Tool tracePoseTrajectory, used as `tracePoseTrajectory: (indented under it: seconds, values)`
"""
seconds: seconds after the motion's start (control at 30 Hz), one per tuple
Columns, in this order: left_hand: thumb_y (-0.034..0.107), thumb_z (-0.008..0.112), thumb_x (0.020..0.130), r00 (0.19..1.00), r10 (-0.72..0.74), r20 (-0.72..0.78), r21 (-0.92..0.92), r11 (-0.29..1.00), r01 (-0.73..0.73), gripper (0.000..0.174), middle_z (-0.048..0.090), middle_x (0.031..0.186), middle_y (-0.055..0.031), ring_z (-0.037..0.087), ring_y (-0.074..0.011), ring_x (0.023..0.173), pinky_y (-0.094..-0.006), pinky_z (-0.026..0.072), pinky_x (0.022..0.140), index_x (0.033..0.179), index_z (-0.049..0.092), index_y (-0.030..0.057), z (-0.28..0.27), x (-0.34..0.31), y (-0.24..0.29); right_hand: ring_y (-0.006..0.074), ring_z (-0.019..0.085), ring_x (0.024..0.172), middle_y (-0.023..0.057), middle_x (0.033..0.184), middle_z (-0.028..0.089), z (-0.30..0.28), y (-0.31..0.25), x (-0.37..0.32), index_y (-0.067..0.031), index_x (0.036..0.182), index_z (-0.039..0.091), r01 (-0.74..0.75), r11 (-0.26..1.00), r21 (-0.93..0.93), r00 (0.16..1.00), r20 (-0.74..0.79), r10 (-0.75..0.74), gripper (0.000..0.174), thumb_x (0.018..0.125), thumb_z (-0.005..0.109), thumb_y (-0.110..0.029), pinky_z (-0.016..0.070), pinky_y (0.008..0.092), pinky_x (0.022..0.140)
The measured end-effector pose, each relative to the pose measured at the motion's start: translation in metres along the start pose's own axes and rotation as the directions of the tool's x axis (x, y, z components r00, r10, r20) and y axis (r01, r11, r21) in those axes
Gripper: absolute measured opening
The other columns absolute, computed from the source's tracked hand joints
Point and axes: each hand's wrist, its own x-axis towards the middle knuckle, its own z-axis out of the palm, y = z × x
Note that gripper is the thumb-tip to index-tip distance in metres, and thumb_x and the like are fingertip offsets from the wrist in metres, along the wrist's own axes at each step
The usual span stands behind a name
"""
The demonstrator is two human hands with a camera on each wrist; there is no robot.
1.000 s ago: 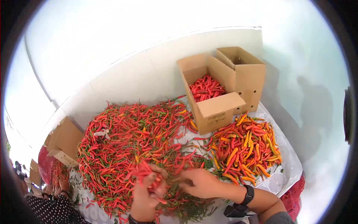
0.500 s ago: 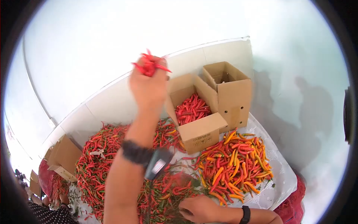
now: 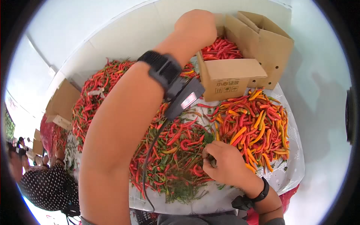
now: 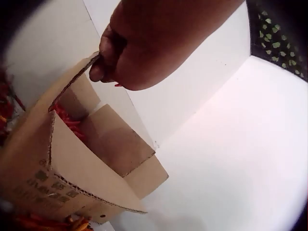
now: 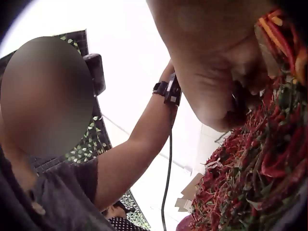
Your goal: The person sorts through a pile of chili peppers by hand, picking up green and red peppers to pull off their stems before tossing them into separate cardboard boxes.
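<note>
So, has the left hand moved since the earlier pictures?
Yes, forward and to the right: first over the loose pile, well short of the box of red chilies, the left hand is now at that box's far left corner.

Left hand [image 3: 197, 28] has come from the heap over to the open carton [image 3: 228, 84].
A second ago it was close beside the right hand [image 3: 227, 163], then it was lifted before the wall with red chillies [image 4: 118, 85] showing in its fingers; now its back hides them in the head view, only one red tip shows below it, the carton lies just beneath it, and both hands are well apart.
</note>
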Motion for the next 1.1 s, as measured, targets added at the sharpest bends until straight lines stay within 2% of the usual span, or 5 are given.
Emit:
tracePoseTrajectory:
  seconds: [0.2,0.7,0.87,1.0,1.1]
  values:
    - [0.010,0.063,0.072,0.882,0.299,-0.365,0.298,0.935,-0.194,0.014,0.067,0.086,-0.0133,0.066,-0.0301,0.080,-0.0404,0.0533,0.069,0.084,0.069,0.0063,0.019,-0.005,0.002,0.0291,0.056,0.059,0.0099,0.070,0.056,0.010,0.007,0.000,-0.0058,0.079,0.060,0.096,0.989,-0.114,0.995,0.028,-0.093,0.010,0.070,0.062,-0.006,0.0453,0.0363,0.055]
    - [0.010,0.058,0.077,0.923,0.270,0.273,0.108,0.945,-0.308,0.018,0.066,0.093,-0.0139,0.064,-0.0304,0.090,-0.0412,0.0520,0.074,0.091,0.069,0.0071,-0.003,-0.041,0.015,0.0275,0.056,0.082,0.0094,0.088,0.058,0.044,0.009,0.039,-0.0052,0.092,0.064,0.244,0.956,-0.163,0.957,-0.117,-0.264,0.021,0.071,0.067,-0.004,0.0465,0.0366,0.070]
    - [0.009,0.054,0.082,0.895,0.337,-0.292,-0.290,0.861,-0.419,0.022,0.064,0.093,-0.0141,0.060,-0.0345,0.086,-0.0394,0.0491,0.078,0.101,0.064,0.0050,-0.012,-0.098,-0.009,0.0231,0.058,0.069,0.0104,0.079,0.062,0.027,0.002,0.025,-0.0017,0.094,0.064,0.035,0.953,0.301,0.979,-0.201,0.028,0.012,0.085,0.062,-0.009,0.0451,0.0305,0.064]
    - [0.015,0.058,0.087,0.991,0.002,0.131,-0.794,0.598,0.104,0.019,0.064,0.089,-0.0102,0.061,-0.0192,0.082,-0.0292,0.0480,0.073,0.099,0.062,0.0008,-0.041,-0.203,-0.040,0.0057,0.050,0.064,-0.0002,0.072,0.058,0.026,0.007,0.021,0.0015,0.091,0.062,-0.218,0.482,0.849,0.947,0.064,0.316,0.014,0.090,0.061,-0.013,0.0427,0.0235,0.058]
    - [0.016,0.060,0.087,0.934,-0.171,0.313,-0.883,0.309,0.353,0.020,0.063,0.089,-0.0089,0.060,-0.0185,0.082,-0.0293,0.0472,0.072,0.100,0.061,0.0009,-0.017,-0.273,-0.042,0.0053,0.050,0.063,0.0002,0.070,0.057,0.034,-0.006,0.027,0.0011,0.090,0.062,-0.219,0.480,0.850,0.972,0.149,0.179,0.014,0.090,0.060,-0.013,0.0430,0.0238,0.057]
